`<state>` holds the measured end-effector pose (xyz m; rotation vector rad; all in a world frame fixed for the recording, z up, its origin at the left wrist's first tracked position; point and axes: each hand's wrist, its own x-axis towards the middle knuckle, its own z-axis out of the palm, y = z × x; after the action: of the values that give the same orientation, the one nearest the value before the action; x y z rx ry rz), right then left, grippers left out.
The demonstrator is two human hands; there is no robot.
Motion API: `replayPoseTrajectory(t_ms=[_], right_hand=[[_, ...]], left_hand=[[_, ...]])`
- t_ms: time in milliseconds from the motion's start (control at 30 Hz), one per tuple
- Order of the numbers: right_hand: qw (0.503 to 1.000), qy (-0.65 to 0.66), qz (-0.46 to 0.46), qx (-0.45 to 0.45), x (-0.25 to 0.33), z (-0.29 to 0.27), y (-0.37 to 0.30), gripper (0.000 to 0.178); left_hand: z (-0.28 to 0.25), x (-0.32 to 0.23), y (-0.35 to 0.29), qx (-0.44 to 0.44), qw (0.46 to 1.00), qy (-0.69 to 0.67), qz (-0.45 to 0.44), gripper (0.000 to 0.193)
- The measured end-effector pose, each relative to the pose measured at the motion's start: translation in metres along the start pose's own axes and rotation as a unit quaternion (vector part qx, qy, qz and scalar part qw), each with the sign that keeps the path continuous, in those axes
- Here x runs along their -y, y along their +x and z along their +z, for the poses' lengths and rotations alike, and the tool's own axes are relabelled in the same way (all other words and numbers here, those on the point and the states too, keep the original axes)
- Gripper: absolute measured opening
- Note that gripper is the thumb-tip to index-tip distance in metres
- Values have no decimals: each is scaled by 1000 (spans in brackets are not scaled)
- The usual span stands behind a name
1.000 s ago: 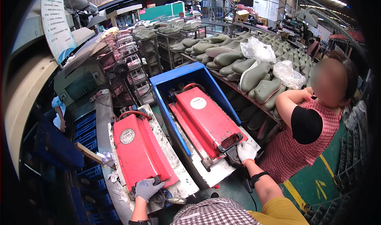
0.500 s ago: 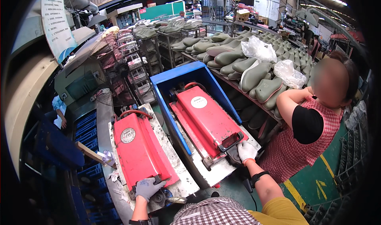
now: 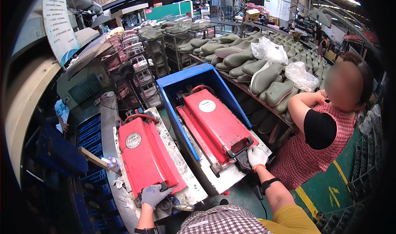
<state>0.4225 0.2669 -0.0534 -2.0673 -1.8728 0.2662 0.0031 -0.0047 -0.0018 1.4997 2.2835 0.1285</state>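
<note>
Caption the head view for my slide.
Gloved left hand at a red machine cover, gloved right hand at another, green footwear nearby.

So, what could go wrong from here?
The left hand is at the front edge of the left red cover, so it might get pinched there. The right hand, at the near corner of the right red cover, may run a similar risk. The co-worker stands close by, so a bump seems possible.

Red left cover point(image 3: 142, 159), red right cover point(image 3: 220, 122) — grey left glove point(image 3: 152, 196), white right glove point(image 3: 256, 156) — brown-and-white checked garment point(image 3: 222, 221).
</note>
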Motion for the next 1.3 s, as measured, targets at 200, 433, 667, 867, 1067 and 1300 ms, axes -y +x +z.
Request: replayPoseTrajectory(t_ms=[200,433,667,867,1067,1300], right_hand=[[1000,3,-4,-9,-2,1,0,39],[1000,0,-6,-20,-5,5,1,39],[1000,4,2,-4,0,-1,-1,39],[1000,3,1,-7,-1,1,0,39],[1000,-1,-2,-8,-2,3,0,39],[1000,5,5,-7,-3,0,0,40]], left_hand=[[-7,-7,-2,19,1000,-9,-3,74],[-4,-5,-2,2,1000,-24,1,73],[-4,-4,-1,8,1000,-4,4,73],[-6,-5,-1,13,1000,-12,-1,74],[-1,-1,0,6,1000,3,2,74],[-6,-8,-1,4,1000,3,15,72]])
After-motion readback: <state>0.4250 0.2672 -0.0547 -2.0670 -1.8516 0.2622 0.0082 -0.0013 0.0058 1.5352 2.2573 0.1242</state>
